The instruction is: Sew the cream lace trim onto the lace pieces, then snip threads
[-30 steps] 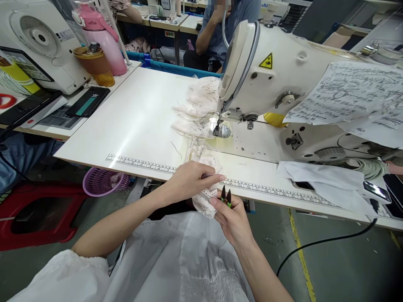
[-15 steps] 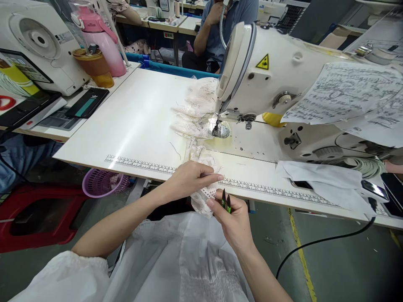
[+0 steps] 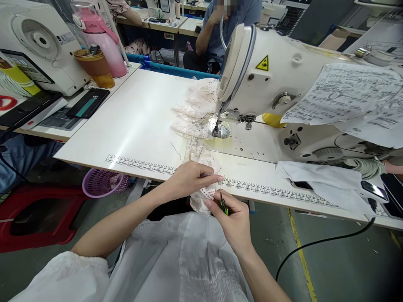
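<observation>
White lace fabric point(image 3: 199, 200) hangs over the front edge of the sewing table point(image 3: 141, 121), with more of it lying up toward the needle. My left hand point(image 3: 189, 178) pinches the lace at the table edge, fingers pointing right. Just below and to the right, my right hand point(image 3: 234, 218) grips the lace's edge between thumb and finger. Small green and black snips point(image 3: 223, 205) sit in the same hand, blades pointing up. Sheer pale fabric with loose threads point(image 3: 197, 109) lies bunched left of the presser foot.
The sewing machine point(image 3: 267, 71) stands at the right, papers point(image 3: 346, 94) hanging on it. A white cloth point(image 3: 324, 182) lies at the table's right front. Left are a phone point(image 3: 88, 102), a brown cup point(image 3: 94, 67) and a pink bottle point(image 3: 103, 46). A person point(image 3: 210, 42) sits behind.
The blades of the snips have come closer together and tilted slightly left. My right hand has shifted slightly left with the lace edge. My left hand has barely moved.
</observation>
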`<state>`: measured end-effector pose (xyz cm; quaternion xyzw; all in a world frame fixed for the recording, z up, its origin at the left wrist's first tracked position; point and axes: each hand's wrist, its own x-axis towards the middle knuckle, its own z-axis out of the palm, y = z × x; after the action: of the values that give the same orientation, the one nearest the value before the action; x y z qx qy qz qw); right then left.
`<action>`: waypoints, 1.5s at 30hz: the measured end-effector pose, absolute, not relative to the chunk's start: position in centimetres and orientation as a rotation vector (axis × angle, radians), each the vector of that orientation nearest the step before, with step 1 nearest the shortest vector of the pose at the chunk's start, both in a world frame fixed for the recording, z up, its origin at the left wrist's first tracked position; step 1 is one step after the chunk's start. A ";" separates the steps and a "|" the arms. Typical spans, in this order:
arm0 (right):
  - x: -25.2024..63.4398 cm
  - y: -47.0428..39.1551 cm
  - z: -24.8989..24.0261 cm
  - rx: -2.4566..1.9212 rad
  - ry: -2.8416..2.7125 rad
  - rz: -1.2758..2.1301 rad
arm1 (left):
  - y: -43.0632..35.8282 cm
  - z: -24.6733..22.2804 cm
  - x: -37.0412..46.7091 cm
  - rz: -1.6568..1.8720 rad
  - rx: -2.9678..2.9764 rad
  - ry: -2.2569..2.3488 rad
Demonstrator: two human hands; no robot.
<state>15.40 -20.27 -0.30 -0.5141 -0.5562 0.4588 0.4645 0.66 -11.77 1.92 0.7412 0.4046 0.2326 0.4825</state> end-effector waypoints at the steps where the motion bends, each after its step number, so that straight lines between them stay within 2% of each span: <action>1: 15.4 -20.3 -0.4 -1.266 -1.370 1.123 | -11.8 1.9 0.7 0.570 1.808 0.985; 18: 15.6 -19.9 -1.0 -1.225 -1.414 1.028 | -11.9 2.0 0.6 0.695 1.857 0.987; 22: 15.5 -19.6 -0.9 -1.210 -1.360 0.983 | -12.7 1.5 0.6 0.876 2.054 0.957; 28: 15.5 -19.9 -1.2 -1.137 -1.338 0.742 | -14.3 1.1 -0.3 1.390 2.567 0.590; 34: 15.6 -20.3 -2.0 -1.017 -1.320 0.606 | -16.1 0.0 -1.9 1.389 2.924 0.454; 45: 15.4 -20.8 -2.4 -1.026 -1.295 0.608 | -16.7 -0.7 -2.1 1.488 2.932 0.536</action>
<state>15.36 -20.79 -2.43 -0.4494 -0.5672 0.2662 0.6368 -2.05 -16.66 -0.66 0.8762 0.1601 0.4447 -0.0948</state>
